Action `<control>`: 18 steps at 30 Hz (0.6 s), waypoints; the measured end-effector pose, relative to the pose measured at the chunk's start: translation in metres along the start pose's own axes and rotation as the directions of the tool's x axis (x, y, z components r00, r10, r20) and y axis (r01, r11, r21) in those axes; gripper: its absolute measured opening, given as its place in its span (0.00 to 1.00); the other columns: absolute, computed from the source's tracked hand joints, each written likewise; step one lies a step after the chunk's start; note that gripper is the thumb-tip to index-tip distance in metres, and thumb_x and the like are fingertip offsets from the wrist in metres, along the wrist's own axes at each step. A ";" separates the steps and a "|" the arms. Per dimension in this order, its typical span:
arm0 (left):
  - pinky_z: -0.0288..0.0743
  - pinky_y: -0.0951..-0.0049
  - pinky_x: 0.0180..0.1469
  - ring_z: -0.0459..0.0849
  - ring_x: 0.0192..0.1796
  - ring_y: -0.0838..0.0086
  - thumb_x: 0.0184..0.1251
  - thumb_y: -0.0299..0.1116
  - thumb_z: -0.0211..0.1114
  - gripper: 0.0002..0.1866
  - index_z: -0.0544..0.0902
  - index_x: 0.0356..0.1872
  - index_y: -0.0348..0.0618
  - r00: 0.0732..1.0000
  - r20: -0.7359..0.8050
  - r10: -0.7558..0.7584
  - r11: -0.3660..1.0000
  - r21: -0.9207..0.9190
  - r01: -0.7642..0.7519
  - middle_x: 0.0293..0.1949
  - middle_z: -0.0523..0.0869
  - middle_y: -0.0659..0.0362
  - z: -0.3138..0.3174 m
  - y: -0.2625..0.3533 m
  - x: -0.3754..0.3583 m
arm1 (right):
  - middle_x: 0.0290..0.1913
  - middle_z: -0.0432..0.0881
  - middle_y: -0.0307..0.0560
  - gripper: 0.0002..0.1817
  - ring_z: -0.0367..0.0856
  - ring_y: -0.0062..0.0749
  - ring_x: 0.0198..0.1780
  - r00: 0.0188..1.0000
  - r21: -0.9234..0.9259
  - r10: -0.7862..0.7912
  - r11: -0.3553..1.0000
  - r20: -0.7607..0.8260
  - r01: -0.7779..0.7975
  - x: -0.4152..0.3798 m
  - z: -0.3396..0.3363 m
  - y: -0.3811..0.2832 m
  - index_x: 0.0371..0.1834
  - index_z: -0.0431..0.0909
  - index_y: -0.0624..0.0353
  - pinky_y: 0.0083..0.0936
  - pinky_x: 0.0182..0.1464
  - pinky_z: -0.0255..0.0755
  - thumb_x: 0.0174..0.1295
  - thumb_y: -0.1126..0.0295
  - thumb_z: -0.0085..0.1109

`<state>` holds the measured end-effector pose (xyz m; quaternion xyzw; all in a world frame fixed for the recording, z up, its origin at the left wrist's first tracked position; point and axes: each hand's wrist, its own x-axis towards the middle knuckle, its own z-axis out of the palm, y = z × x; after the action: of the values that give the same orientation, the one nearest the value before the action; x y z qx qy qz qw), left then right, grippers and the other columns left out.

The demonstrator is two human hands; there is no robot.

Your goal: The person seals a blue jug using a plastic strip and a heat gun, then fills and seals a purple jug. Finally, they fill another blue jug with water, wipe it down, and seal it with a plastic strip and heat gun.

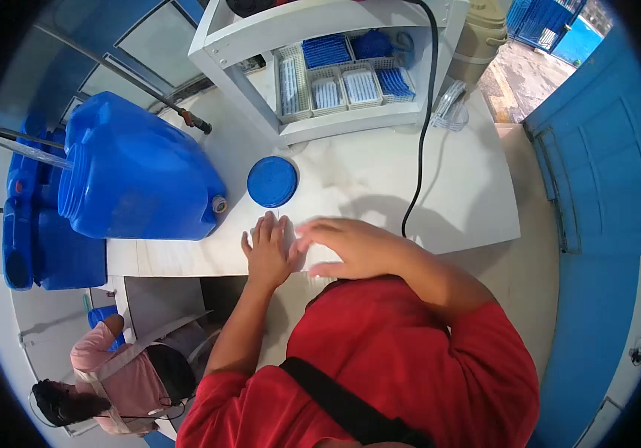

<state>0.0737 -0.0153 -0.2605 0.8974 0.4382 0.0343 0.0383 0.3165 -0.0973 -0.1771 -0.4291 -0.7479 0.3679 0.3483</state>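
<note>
Sheet (pixel 290 228): thin, pale, possibly clear plastic, lying flat at the near edge of the white counter (pixel 470 201), under both hands; its outline is hard to make out against the counter.

Left hand (pixel 267 250): flat, palm down, fingers straight and together, pointing away from the body, pressing on the sheet. Not clenched, nothing gripped.

Right hand (pixel 350 245): palm down, fingers loosely spread and pointing left, resting just beside and partly over the left hand's thumb side. Open; whether its fingertips pinch the sheet cannot be told.

Round blue lid (pixel 272 181): lies flat on the counter, near the left hand's fingertips, apart from them.

Blue jerrycan (pixel 137 172): on its side at the counter's left end, small cap toward the lid.

Black cable (pixel 423 119): runs down from the white shelf (pixel 320 45) toward the right hand.

Baskets (pixel 343 75): under the shelf, contents too small to identify.

Another person (pixel 111 373): lower left, in pink, cut off by the picture's edge.
</note>
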 end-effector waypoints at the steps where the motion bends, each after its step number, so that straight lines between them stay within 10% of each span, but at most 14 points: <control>1: 0.51 0.31 0.71 0.66 0.73 0.48 0.68 0.52 0.64 0.31 0.74 0.67 0.45 1.000 -0.001 -0.022 0.999 0.038 0.022 0.71 0.70 0.43 -0.003 0.006 0.001 | 0.65 0.75 0.54 0.22 0.75 0.48 0.65 0.999 0.080 0.038 0.996 0.037 -0.041 -0.017 -0.003 -0.001 0.55 0.76 0.56 0.41 0.65 0.70 0.62 0.58 0.69; 6: 0.59 0.48 0.72 0.67 0.73 0.47 0.63 0.55 0.68 0.39 0.70 0.69 0.38 0.984 -0.177 0.018 1.000 -0.010 -0.020 0.71 0.69 0.42 -0.010 0.000 0.049 | 0.49 0.84 0.50 0.19 0.85 0.44 0.51 0.983 0.205 0.181 0.962 0.002 -0.177 -0.084 -0.026 0.002 0.53 0.79 0.58 0.36 0.52 0.78 0.64 0.60 0.67; 11: 0.58 0.46 0.75 0.63 0.76 0.45 0.62 0.58 0.68 0.48 0.64 0.74 0.32 0.995 0.074 -0.069 0.997 0.025 0.067 0.76 0.64 0.40 0.010 -0.032 0.030 | 0.45 0.86 0.47 0.18 0.86 0.35 0.46 0.959 0.343 0.280 0.906 -0.048 -0.247 -0.155 -0.068 -0.005 0.55 0.78 0.57 0.31 0.49 0.80 0.65 0.62 0.67; 16: 0.63 0.53 0.74 0.70 0.71 0.46 0.63 0.47 0.72 0.42 0.67 0.71 0.32 1.000 0.005 0.012 0.994 0.112 -0.013 0.68 0.72 0.37 0.019 -0.061 0.032 | 0.36 0.85 0.45 0.16 0.83 0.30 0.37 0.859 0.376 0.333 0.909 -0.388 -0.182 -0.272 -0.091 0.031 0.46 0.78 0.62 0.30 0.40 0.76 0.68 0.59 0.65; 17: 0.42 0.40 0.79 0.66 0.73 0.46 0.61 0.80 0.48 0.51 0.69 0.75 0.51 0.979 0.195 -0.063 0.989 0.144 0.035 0.72 0.71 0.44 0.017 -0.072 0.034 | 0.33 0.84 0.43 0.17 0.81 0.28 0.34 0.841 0.399 0.439 0.866 -0.315 -0.302 -0.305 -0.092 0.040 0.41 0.79 0.61 0.29 0.37 0.74 0.68 0.55 0.64; 18: 0.49 0.45 0.72 0.69 0.66 0.52 0.65 0.75 0.48 0.46 0.71 0.72 0.49 0.970 0.240 -0.045 0.992 0.125 0.015 0.66 0.74 0.46 0.023 -0.080 0.049 | 0.30 0.83 0.40 0.20 0.79 0.26 0.32 0.809 0.421 0.539 0.807 -0.236 -0.415 -0.335 -0.090 0.048 0.37 0.80 0.59 0.27 0.33 0.72 0.69 0.51 0.62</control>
<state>0.0431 0.0710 -0.2899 0.8888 0.4450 -0.1029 0.0368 0.5407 -0.3577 -0.2426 -0.5940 -0.4631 0.4905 0.4384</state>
